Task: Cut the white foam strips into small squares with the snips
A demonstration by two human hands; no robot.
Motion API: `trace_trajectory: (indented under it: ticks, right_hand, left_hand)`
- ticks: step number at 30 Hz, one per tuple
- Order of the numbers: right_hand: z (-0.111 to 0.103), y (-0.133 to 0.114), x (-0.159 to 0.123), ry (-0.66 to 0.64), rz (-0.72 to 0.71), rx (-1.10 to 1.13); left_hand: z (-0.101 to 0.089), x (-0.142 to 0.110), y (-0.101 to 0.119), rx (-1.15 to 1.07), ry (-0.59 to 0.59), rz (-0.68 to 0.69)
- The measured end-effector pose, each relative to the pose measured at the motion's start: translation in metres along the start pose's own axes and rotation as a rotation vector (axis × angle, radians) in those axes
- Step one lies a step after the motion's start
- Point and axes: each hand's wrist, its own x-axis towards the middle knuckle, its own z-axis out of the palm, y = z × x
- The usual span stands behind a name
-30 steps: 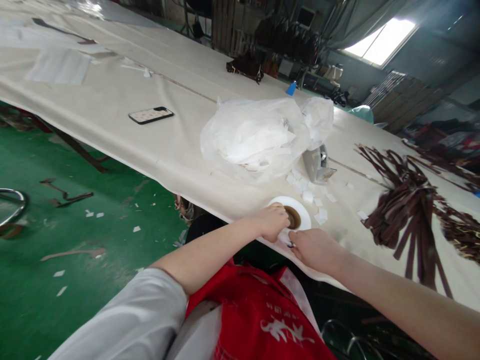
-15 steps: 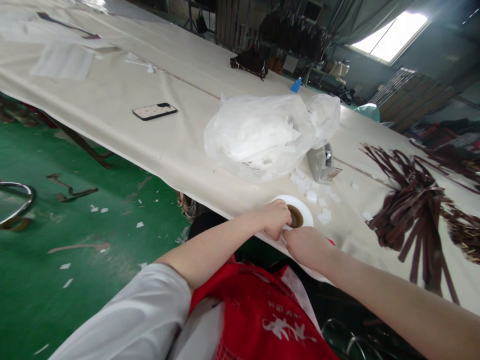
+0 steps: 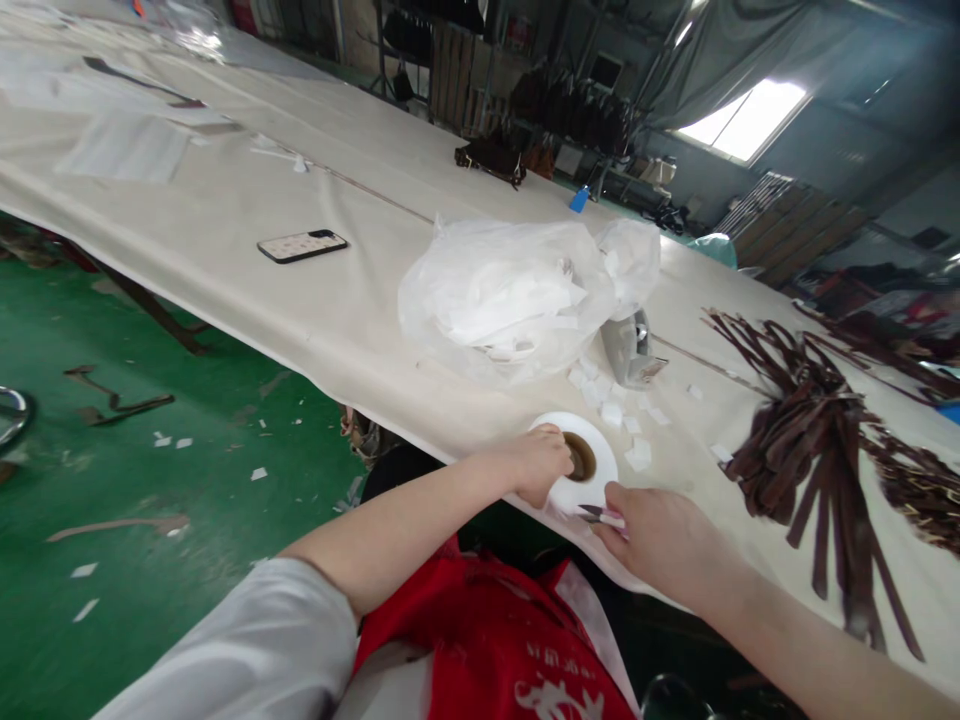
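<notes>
A white tape roll (image 3: 592, 458) with a brown core lies flat near the front edge of the long cloth-covered table (image 3: 315, 300). My left hand (image 3: 541, 462) is curled over the roll's left side, holding it. My right hand (image 3: 660, 535) sits just right of the roll, fingers closed on a small pair of scissors (image 3: 600, 515) whose blades point at the roll's near edge. Small cut white pieces (image 3: 611, 405) lie scattered just beyond the roll.
A clear plastic bag (image 3: 517, 290) of white material sits behind the roll, with a grey tool (image 3: 630, 345) beside it. A heap of brown straps (image 3: 817, 440) lies at the right. A phone (image 3: 301, 245) rests further left. Green floor (image 3: 112, 480) lies below the table edge.
My right hand has drawn back to the right from the roll, and the scissors in it now show. My left hand stays on the roll.
</notes>
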Motion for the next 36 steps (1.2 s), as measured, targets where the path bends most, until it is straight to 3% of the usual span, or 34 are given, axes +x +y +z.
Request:
trace_trajectory:
  ticks: [9, 21, 30, 36]
  right_hand:
    - [0.003, -0.004, 0.017, -0.022, 0.007, 0.027]
    - [-0.014, -0.009, 0.036, -0.105, -0.010, 0.074]
    - [0.004, -0.026, 0.041, -0.148, 0.004, 0.037]
    - [0.012, -0.027, 0.038, -0.128, -0.133, -0.011]
  left_hand:
    - [-0.003, 0.001, 0.002, -0.019, -0.019, -0.030]
    - [0.006, 0.003, 0.001, -0.038, 0.043, -0.031]
    - [0.007, 0.001, -0.001, -0.061, 0.136, -0.012]
    - [0.009, 0.002, -0.002, -0.028, 0.115, 0.002]
